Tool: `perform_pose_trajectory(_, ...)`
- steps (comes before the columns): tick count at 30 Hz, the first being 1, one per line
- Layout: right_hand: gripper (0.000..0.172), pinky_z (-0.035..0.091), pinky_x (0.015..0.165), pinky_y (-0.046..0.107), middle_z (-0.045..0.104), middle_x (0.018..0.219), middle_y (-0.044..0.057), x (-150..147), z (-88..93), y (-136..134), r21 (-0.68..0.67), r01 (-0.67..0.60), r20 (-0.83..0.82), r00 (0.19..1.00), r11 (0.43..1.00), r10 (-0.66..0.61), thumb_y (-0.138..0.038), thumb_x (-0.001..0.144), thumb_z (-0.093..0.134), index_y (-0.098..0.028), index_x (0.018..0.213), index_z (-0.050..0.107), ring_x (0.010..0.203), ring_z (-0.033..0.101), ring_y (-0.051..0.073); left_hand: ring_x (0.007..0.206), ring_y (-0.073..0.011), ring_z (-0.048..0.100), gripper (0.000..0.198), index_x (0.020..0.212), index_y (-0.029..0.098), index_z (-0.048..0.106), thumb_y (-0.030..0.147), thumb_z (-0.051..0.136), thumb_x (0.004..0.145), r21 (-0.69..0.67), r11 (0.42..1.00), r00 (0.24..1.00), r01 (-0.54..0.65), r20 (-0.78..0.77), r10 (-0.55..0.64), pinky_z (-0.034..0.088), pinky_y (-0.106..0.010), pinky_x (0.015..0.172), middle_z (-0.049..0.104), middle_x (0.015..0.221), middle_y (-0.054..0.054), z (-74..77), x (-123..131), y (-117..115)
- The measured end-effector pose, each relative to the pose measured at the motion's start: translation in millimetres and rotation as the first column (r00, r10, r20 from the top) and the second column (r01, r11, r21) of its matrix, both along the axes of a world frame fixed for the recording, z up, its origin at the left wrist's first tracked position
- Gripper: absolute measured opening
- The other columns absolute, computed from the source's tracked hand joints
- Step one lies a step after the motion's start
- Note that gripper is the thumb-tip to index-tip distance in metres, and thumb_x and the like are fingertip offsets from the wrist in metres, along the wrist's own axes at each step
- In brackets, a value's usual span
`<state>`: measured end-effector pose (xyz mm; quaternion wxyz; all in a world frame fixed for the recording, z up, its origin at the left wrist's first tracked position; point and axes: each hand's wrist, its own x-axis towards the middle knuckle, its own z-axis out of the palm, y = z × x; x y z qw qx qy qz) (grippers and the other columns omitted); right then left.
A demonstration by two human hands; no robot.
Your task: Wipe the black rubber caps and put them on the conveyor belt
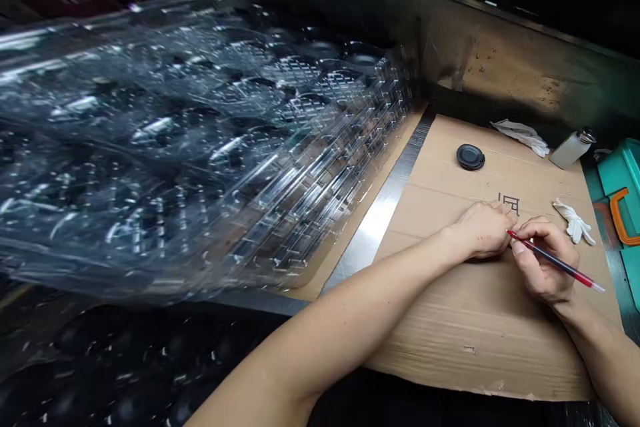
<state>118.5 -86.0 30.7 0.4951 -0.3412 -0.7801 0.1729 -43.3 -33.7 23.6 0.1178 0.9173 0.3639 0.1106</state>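
Observation:
My right hand (547,267) grips a red pen (560,264) with a dark barrel, its red tip pointing left toward the fingers of my left hand (487,230). That left hand rests low over the cardboard sheet (450,327), fingers curled under. Whatever it holds, if anything, is hidden from view. Small red marks show on the back of my left hand near the wrist. Beyond the hands, a black round lid-like part (471,157) lies flat on the cardboard. A printed black character (510,204) shows just past my left fingers.
Stacked clear plastic trays (310,193) fill the left side. White gloves (523,135) lie at the back, with another glove (575,221) nearer. A white bottle (571,149) with a metal top stands at the far right, near a teal box (620,170) with an orange handle.

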Motion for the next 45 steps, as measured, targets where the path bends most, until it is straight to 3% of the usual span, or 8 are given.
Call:
perform_pose_trajectory(4, 0.015, 0.051, 0.065, 0.034, 0.068, 0.084, 0.003, -2.4, 3.2, 0.2, 0.023, 0.024, 0.001, 1.0, 0.999, -0.024, -0.015, 0.083, 0.07, -0.022, 0.095, 0.069, 0.073, 0.063, 0.019, 0.106, -0.0273, 0.07, 0.033, 0.114, 0.016, 0.069, 0.038, 0.048, 0.102, 0.004, 1.0, 1.0, -0.003, -0.005, 0.003, 0.056, -0.04, 0.087, 0.072, 0.12, -0.014, -1.8, 0.8, 1.1)
perform_pose_trajectory(10, 0.016, 0.049, 0.059, 0.031, 0.066, 0.079, 0.0, -0.5, 0.1, 1.0, -0.011, -0.04, 0.022, 0.999, 0.999, 0.04, -0.013, 0.083, 0.068, -0.023, 0.096, 0.068, 0.067, 0.061, 0.017, 0.114, -0.0261, 0.069, 0.032, 0.119, 0.017, 0.07, 0.033, 0.047, 0.103, -0.021, 1.0, 1.0, 0.011, -0.027, -0.011, 0.054, -0.039, 0.097, 0.073, 0.119, -0.012, 2.4, 0.2, -4.9)
perform_pose_trajectory(16, 0.021, 0.05, 0.061, 0.033, 0.066, 0.08, 0.0, -1.2, 2.0, -2.0, -0.001, -0.067, 0.011, 0.998, 0.998, 0.067, -0.011, 0.082, 0.068, -0.024, 0.099, 0.067, 0.068, 0.062, 0.017, 0.112, -0.0277, 0.068, 0.036, 0.124, 0.013, 0.068, 0.033, 0.047, 0.102, -0.016, 1.0, 0.998, 0.026, -0.049, -0.027, 0.054, -0.041, 0.096, 0.071, 0.123, -0.014, 4.0, -3.0, -7.0)
perform_pose_trajectory(31, 0.018, 0.05, 0.058, 0.032, 0.066, 0.079, -0.001, -9.6, 5.0, -3.4, -0.002, -0.08, 0.009, 0.997, 0.997, 0.08, -0.012, 0.082, 0.067, -0.023, 0.096, 0.066, 0.066, 0.06, 0.015, 0.11, -0.0267, 0.066, 0.033, 0.115, 0.015, 0.069, 0.033, 0.044, 0.104, -0.07, 0.998, 0.997, 0.005, -0.074, -0.01, 0.053, -0.039, 0.092, 0.07, 0.116, -0.014, 10.5, -2.1, -10.6)
perform_pose_trajectory(45, 0.02, 0.049, 0.06, 0.032, 0.066, 0.08, -0.001, -7.6, 2.5, -3.6, -0.014, -0.104, 0.018, 0.994, 0.994, 0.105, -0.009, 0.083, 0.068, -0.023, 0.098, 0.066, 0.067, 0.059, 0.015, 0.112, -0.0255, 0.065, 0.032, 0.12, 0.016, 0.068, 0.033, 0.045, 0.104, -0.056, 0.998, 0.997, 0.014, -0.077, -0.018, 0.052, -0.038, 0.094, 0.07, 0.119, -0.013, 9.7, -2.9, -10.9)
